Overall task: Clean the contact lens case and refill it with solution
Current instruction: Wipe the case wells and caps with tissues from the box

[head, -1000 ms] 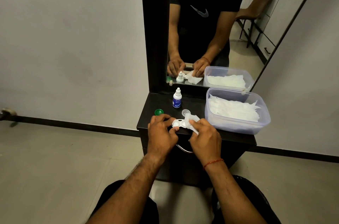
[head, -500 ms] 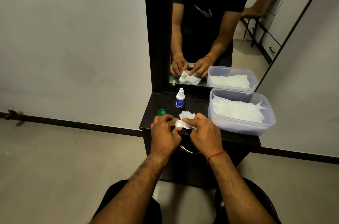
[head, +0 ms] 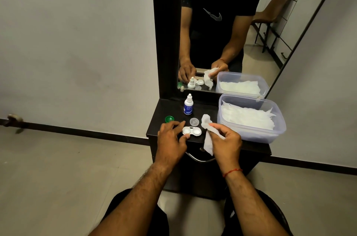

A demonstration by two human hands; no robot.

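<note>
Lens case, both wells uncapped, lies on the dark shelf. Left hand rests loosely spread, thumb touching the case. Right hand pinches a tissue just beside the case. Behind the case: clear cap, green cap, bottle with unreadable blue label.

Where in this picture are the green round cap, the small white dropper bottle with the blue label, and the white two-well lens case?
green round cap (head: 169, 119): head view, middle of its top.
small white dropper bottle with the blue label (head: 188, 107): head view, on the label.
white two-well lens case (head: 192, 131): head view, bridge between the wells.
</note>
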